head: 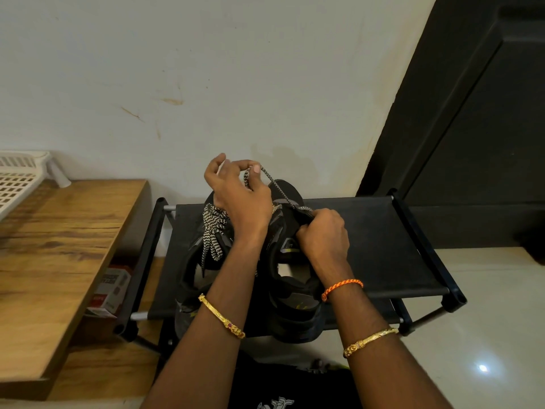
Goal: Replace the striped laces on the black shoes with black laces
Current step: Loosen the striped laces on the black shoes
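Two black shoes stand side by side on a black fabric rack [383,246]. The left shoe [194,270] still carries its black-and-white striped lace [213,231], tied over the tongue. My left hand [239,199] is raised above the shoes and pinches a striped lace [271,181] that runs taut down to the right shoe [295,308]. My right hand [323,234] grips the tongue and upper of the right shoe. No black laces are visible.
A wooden table [59,246] stands to the left with a white plastic basket [20,178] on it. A small box [110,287] lies under the table. A dark door [472,128] is at the right, a wall is directly behind.
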Motion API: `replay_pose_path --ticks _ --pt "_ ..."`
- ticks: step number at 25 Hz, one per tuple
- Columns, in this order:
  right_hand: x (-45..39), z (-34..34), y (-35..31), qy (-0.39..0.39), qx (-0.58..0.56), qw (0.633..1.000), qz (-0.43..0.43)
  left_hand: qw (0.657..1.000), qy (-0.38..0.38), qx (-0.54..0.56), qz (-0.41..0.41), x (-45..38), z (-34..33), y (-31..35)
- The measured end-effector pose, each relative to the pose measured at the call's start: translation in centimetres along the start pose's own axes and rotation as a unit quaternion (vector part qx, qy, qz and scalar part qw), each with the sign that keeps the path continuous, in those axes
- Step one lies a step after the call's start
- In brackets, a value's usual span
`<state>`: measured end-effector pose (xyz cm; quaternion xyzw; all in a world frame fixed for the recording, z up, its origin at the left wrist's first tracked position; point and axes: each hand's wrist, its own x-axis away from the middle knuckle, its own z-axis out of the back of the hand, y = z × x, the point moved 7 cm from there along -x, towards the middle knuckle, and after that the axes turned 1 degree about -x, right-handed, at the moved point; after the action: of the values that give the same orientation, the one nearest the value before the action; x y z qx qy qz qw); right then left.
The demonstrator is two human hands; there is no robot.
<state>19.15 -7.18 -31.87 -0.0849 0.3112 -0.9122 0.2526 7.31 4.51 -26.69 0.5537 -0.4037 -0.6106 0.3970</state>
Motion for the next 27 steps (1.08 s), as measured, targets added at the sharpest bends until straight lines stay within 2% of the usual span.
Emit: replay_pose_path --ticks 2,3,4,6,8,10,12,16,21,23,27 --pt "0.1 0.0 0.0 0.003 0.000 1.000 -0.001 0.989 0.001 0.149 0.024 -0.1 0.0 0.4" --pt "0.1 0.0 0.0 0.003 0.000 1.000 -0.001 0.980 -0.007 0.194 0.044 -0.2 -0.3 0.4" --pt "0.0 0.0 0.0 0.002 -0.001 1.000 -0.001 0.979 -0.017 0.196 0.059 -0.2 -0.5 0.2" --pt "0.0 0.1 0.0 -0.002 -0.002 1.000 -0.001 0.991 -0.060 0.095 0.073 -0.2 -1.1 -0.3" --pt "0.0 0.1 0.0 -0.006 0.000 1.000 0.003 0.985 -0.152 -0.065 0.055 0.2 -2.1 -1.1" --pt "0.0 0.0 -0.1 -0.008 0.006 1.000 0.010 0.936 -0.268 -0.224 0.038 1.6 -3.7 -2.3" --pt "0.0 0.0 -0.2 -0.011 0.012 1.000 0.017 0.900 -0.306 -0.308 0.048 2.6 -4.5 -3.3" --pt "0.0 0.0 -0.2 -0.010 0.015 1.000 0.019 0.909 -0.261 -0.321 0.048 2.6 -4.6 -3.7" --pt "-0.1 -0.1 0.0 -0.009 0.007 1.000 0.004 0.958 -0.192 -0.184 0.110 1.7 -3.5 -4.0" --pt "-0.2 -0.1 0.2 -0.007 0.003 1.000 0.000 0.975 -0.136 -0.126 0.120 1.2 -2.6 -3.5" --pt "-0.4 -0.1 0.5 -0.002 -0.007 1.000 -0.007 0.997 0.014 -0.017 0.070 -1.1 0.7 -1.8"
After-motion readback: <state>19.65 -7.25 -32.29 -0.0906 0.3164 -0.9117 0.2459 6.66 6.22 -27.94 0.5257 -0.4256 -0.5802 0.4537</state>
